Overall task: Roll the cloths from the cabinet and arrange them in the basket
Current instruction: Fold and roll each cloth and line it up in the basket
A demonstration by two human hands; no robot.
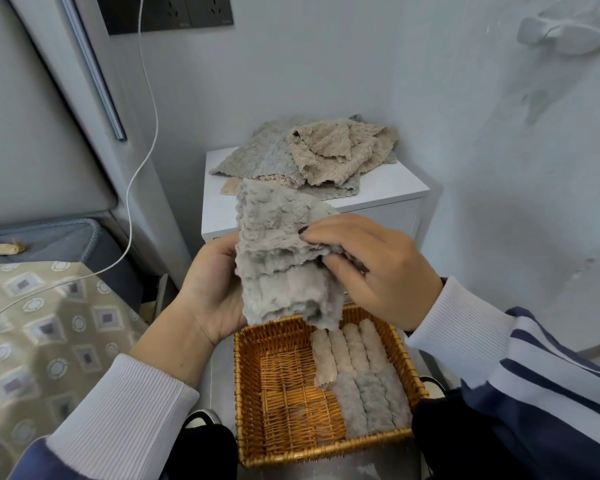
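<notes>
A person holds a grey cloth [284, 258] in the air above a wicker basket [278, 393]. The left hand [212, 292] cups it from beneath; the right hand [371, 268] pinches its folded edge. The cloth is soft and loosely folded, so it may slacken or unroll if the grip loosens, and a fat roll might crowd the row of rolled cloths [357, 368] lying along the basket's right side. More unrolled cloths [309, 154] are piled on a white cabinet [388, 192] against a pale wall. A patterned bedspread [42, 334] lies to the left, with a white cable [142, 140] hanging down.
</notes>
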